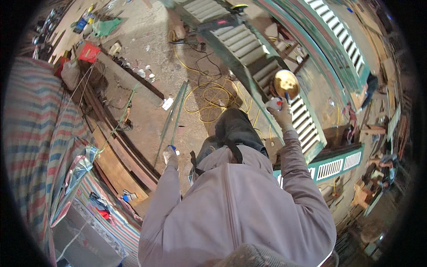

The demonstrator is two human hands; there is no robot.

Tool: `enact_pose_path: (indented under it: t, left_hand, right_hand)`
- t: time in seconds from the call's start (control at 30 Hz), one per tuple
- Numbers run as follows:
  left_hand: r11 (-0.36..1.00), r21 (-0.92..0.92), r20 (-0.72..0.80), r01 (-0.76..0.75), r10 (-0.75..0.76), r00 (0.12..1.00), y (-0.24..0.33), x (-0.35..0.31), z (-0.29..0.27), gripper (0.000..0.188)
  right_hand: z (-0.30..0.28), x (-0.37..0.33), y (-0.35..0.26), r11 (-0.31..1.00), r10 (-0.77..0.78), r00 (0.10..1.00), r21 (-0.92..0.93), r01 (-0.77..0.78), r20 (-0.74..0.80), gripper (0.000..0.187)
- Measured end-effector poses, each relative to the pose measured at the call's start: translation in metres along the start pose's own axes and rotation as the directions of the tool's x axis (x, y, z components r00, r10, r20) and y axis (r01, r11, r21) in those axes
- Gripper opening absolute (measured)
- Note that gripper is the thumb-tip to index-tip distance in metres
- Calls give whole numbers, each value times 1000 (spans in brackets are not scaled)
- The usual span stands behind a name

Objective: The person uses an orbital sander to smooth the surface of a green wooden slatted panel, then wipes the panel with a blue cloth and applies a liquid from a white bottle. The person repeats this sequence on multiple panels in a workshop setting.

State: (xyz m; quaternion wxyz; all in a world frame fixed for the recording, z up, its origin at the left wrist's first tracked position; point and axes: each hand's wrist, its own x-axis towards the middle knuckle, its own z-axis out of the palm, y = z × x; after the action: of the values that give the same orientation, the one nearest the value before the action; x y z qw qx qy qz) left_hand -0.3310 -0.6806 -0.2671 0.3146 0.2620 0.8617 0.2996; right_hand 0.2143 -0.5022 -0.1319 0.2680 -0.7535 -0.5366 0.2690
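Note:
My right hand (pixel 283 115), in a pale glove, reaches forward over a green-framed louvred shutter (pixel 304 118). Its fingers close at the near edge of a round golden disc (pixel 287 83), and a blue fingertip lies against it. A small white and red patch shows beside these fingers; what it is I cannot make out. My left hand (pixel 171 156) hangs low at my left side, with blue at its fingertips. Close by it, long thin green strips (pixel 178 109) lie on the floor. Its fingers are too small to read.
A power tool with a yellow pad (pixel 239 7) rests on the shutter's far part. Yellow cable (pixel 209 95) coils on the floor ahead. More green shutters (pixel 340 33) stand at the right. Wooden boards (pixel 118 153) and a striped tarp (pixel 35 133) line the left.

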Motion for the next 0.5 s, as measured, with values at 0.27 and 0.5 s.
enact_pose_path:
  t: [0.27, 0.5]
  left_hand:
    - [935, 255, -82, -248, 276, 958, 33, 110, 90, 48]
    - [972, 208, 285, 112, -170, 943, 155, 253, 70, 53]
  right_hand:
    - [21, 25, -23, 979, 183, 982, -106, -177, 55, 92]
    - [43, 45, 47, 994, 108, 909, 72, -87, -403, 80]
